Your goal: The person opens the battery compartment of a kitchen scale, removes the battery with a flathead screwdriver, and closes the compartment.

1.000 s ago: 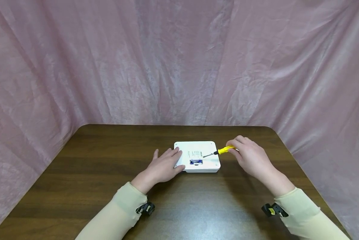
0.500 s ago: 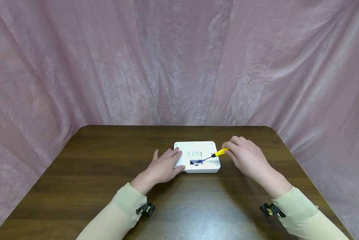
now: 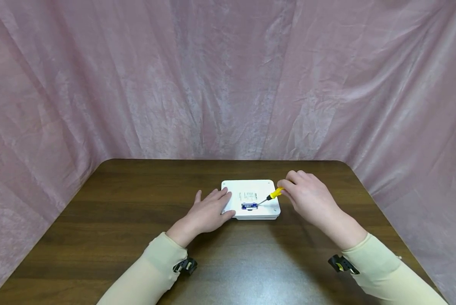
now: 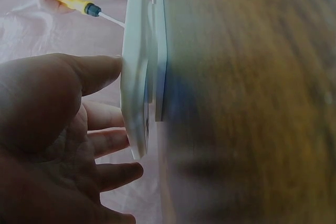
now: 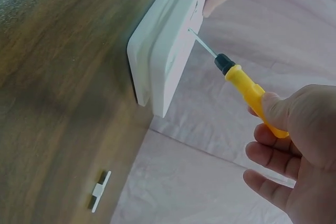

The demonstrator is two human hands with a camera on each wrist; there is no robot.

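Note:
A white flat device (image 3: 264,186) with two stacked plates, like an upside-down kitchen scale, lies on the table. Its raised face has printed text and an uncovered compartment where blue batteries (image 3: 248,206) sit. My left hand (image 3: 207,212) rests on the device's left edge with fingers spread and the thumb at the near corner. The handle of a yellow screwdriver (image 3: 275,193) is pinched in my right hand (image 3: 313,201), thumb against the fingers. In the right wrist view the shaft of the screwdriver (image 5: 244,85) slants down to the device; its tip is right at the compartment's right end.
A small white plastic piece (image 5: 100,191) lies on the wooden table (image 3: 136,203), right of the device in the right wrist view. Pink curtain (image 3: 228,84) hangs behind the table's far edge.
My right hand has moved left and brought the screwdriver's tip down from the printed text to the batteries' right end. The left hand and the device have stayed put.

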